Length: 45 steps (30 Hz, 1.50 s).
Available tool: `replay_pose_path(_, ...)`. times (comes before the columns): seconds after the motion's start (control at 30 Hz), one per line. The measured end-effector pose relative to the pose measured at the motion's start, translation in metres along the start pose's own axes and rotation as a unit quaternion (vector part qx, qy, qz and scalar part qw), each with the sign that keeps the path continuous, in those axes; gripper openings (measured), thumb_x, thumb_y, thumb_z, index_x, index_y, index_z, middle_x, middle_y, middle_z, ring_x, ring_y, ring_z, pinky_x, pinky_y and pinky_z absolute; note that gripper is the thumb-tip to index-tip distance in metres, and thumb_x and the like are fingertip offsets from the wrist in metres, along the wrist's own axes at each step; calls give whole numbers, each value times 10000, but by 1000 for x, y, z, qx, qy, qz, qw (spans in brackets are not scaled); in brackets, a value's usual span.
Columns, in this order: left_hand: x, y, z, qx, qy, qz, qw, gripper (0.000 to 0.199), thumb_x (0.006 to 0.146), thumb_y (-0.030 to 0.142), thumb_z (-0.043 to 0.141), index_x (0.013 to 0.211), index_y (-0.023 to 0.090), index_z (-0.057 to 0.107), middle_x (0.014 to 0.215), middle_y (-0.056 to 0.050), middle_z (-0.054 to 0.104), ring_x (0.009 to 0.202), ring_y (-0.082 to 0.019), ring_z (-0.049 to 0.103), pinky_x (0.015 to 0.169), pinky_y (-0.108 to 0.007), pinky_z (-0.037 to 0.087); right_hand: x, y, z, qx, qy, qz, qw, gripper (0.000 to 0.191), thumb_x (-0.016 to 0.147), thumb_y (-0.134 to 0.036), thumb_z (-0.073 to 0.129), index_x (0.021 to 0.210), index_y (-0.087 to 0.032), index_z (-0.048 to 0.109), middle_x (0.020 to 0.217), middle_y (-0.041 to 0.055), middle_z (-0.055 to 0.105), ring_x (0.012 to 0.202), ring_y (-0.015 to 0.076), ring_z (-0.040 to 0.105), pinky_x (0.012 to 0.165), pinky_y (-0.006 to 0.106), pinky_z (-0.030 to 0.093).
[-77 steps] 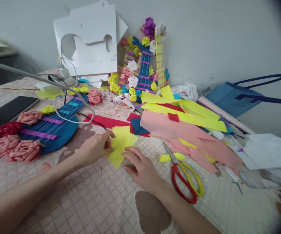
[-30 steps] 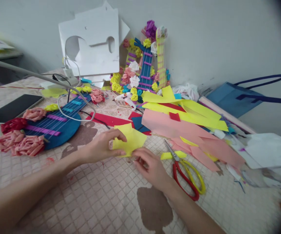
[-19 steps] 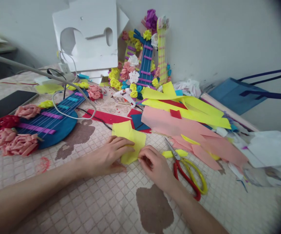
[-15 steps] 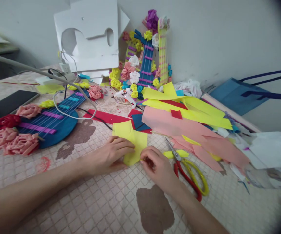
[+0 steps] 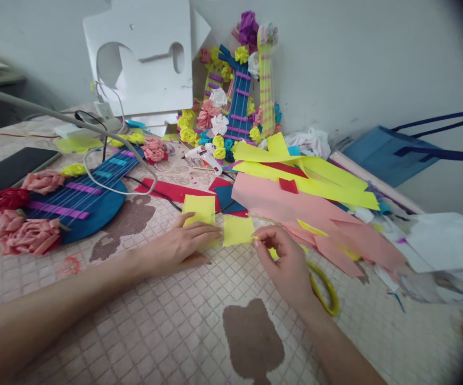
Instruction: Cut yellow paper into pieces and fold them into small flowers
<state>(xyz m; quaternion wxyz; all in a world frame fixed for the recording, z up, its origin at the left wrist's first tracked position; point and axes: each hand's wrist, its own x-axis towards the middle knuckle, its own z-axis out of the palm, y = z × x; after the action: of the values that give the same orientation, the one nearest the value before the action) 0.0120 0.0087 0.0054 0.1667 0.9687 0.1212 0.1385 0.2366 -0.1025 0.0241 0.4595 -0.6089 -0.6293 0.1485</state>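
My left hand (image 5: 189,239) lies palm down with its fingers stretched over one yellow paper piece (image 5: 199,206), which shows beyond the knuckles. Between thumb and forefinger, my right hand (image 5: 281,259) pinches the right corner of a second yellow paper square (image 5: 238,231). That square lies to the right of the left fingertips, apart from the first piece. Behind my right wrist are scissors, of which only the yellow handle loop (image 5: 327,291) shows; their blades are hidden.
At left lie a blue toy guitar (image 5: 98,208) with paper roses, and a phone (image 5: 18,168). Decorated guitars (image 5: 239,101) lean on the wall behind a white glue gun (image 5: 205,156). Yellow strips (image 5: 315,184) and pink sheets (image 5: 271,198) spread at right, near a blue bag (image 5: 395,155).
My right hand has moved right and slightly up, drawing one yellow square away from the other piece. It now covers most of the scissors. My left hand stays nearly in place.
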Motion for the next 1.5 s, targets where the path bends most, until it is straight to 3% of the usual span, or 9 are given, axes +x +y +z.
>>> replay_pose_path(0.2, -8, -16, -23, 52, -7, 9, 999, 246, 924, 154, 439, 1109, 230, 582, 1207, -35, 625, 1128, -193, 547, 1101, -466, 97, -4, -5, 6, -21, -215, -33, 976, 181, 771, -26, 501, 801, -204, 508, 801, -2, 560, 705, 125, 515, 632, 247, 414)
replay_pose_path(0.3, -9, -15, -32, 48, -3, -10, 999, 264, 902, 183, 488, 1153, 222, 559, 1218, -36, 611, 1168, -224, 500, 1071, -463, 161, -4, -5, 11, -36, -263, -43, 963, 216, 745, 17, 497, 752, -198, 479, 806, -2, 527, 722, 122, 495, 621, 237, 386)
replay_pose_path(0.4, -5, 0, -27, -21, 12, 23, 999, 404, 827, 333, 630, 1200, 217, 527, 1244, -53, 586, 1143, -236, 496, 1016, -404, 268, -5, -3, 12, -23, -257, -38, 966, 222, 737, 25, 503, 745, -195, 469, 804, -3, 514, 717, 120, 488, 615, 232, 376)
replay_pose_path(0.47, -1, 13, -17, -58, -6, 36, 998, 431, 817, 312, 650, 1218, 224, 516, 1258, -56, 569, 1152, -232, 483, 1001, -391, 288, -6, -2, 10, -3, -246, -23, 969, 218, 741, 17, 513, 770, -196, 477, 789, -10, 512, 697, 116, 481, 610, 230, 377)
replay_pose_path(0.63, 3, 31, 4, -69, 10, 34, 997, 215, 861, 190, 583, 1075, 210, 578, 1112, -51, 637, 1058, -214, 526, 948, -381, 305, -10, -4, 1, 6, -272, -8, 962, 210, 766, 4, 518, 801, -201, 483, 792, -20, 512, 706, 112, 478, 626, 227, 377)
replay_pose_path(0.77, 2, 27, 5, -54, 18, 47, 997, 135, 920, 155, 476, 894, 191, 603, 997, -36, 661, 967, -184, 550, 911, -367, 314, -12, -4, 0, -26, -302, -31, 953, 269, 757, 42, 503, 868, -204, 496, 889, -1, 525, 816, 125, 498, 704, 237, 392)
replay_pose_path(1.1, 0, 25, 6, -56, 63, 44, 995, 142, 879, 111, 503, 966, 189, 584, 1016, -41, 655, 976, -180, 539, 908, -347, 337, -10, -1, 1, -29, -283, -43, 958, 196, 822, -3, 499, 836, -199, 503, 896, 15, 541, 848, 136, 524, 747, 256, 416)
replay_pose_path(1.3, 2, 21, 2, -56, 23, 74, 995, 146, 911, 135, 475, 877, 190, 606, 892, -22, 655, 885, -161, 554, 881, -340, 336, -8, 0, -2, -19, -316, -42, 947, 209, 813, 8, 500, 832, -200, 512, 922, 11, 520, 868, 133, 512, 750, 254, 415)
replay_pose_path(1.5, 3, 14, 0, -96, 15, 42, 994, 115, 891, 154, 505, 882, 187, 615, 903, -31, 652, 915, -167, 545, 869, -318, 362, -6, 4, -5, -1, -332, -31, 943, 205, 813, 4, 513, 834, -200, 528, 924, 7, 524, 868, 126, 518, 754, 250, 425)
